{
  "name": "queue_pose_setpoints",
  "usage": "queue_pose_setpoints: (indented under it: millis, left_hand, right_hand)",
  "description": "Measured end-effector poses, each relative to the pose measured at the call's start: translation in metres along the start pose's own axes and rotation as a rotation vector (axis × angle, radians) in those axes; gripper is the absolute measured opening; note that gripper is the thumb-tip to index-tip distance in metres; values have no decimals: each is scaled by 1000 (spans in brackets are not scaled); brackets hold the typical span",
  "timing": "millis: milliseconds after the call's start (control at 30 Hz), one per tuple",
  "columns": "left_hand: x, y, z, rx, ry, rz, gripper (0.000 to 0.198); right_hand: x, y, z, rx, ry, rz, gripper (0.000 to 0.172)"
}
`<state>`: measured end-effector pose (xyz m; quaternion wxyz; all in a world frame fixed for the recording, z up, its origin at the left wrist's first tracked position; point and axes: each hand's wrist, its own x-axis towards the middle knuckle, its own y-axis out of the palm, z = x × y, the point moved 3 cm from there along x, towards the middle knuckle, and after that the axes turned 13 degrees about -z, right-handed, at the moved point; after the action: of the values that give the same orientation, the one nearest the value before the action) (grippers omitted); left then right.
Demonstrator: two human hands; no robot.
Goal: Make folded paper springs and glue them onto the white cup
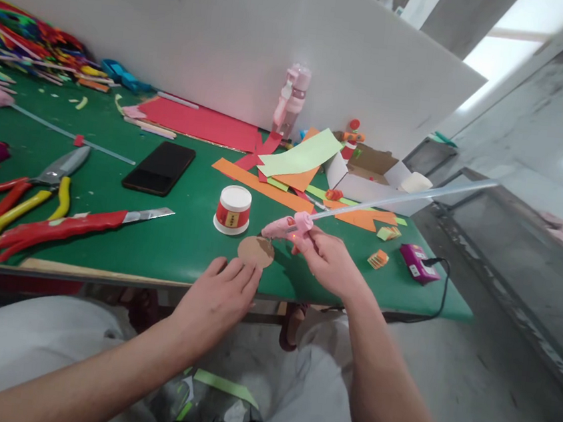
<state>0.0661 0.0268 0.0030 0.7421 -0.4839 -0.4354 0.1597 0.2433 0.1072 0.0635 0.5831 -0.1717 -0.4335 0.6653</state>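
A round brown cardboard disc (pixel 256 251) lies flat near the table's front edge. My left hand (pixel 225 297) rests its fingertips on the disc's near edge, fingers fairly flat and slightly apart. In my right hand (pixel 325 259) is a pink glue gun (pixel 284 227) with a long clear glue stick (pixel 403 198) running out behind it to the upper right. The gun's nozzle points left, just over the far right part of the disc. Behind the disc stands a small red and white paper cup (pixel 232 210), its white side up.
Phone (pixel 159 168), red-handled knife (pixel 84 223) and pliers (pixel 47 190) lie left. Paper strips (pixel 300 154), a pink bottle (pixel 291 101) and an open box (pixel 373 177) are behind. Folded paper pieces (pixel 378 259) and a purple box (pixel 419 264) with a cord sit right.
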Motion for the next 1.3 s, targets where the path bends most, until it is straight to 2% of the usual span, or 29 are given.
queue_pose_setpoints:
  millis: [433, 1300]
  left_hand:
    - [-1, -2, 1, 13, 2, -77, 37]
    - [-1, -2, 1, 14, 5, -28, 37]
  right_hand:
    - [1, 1, 3, -84, -25, -8, 30]
    - [2, 1, 1, -130, 2, -8, 30]
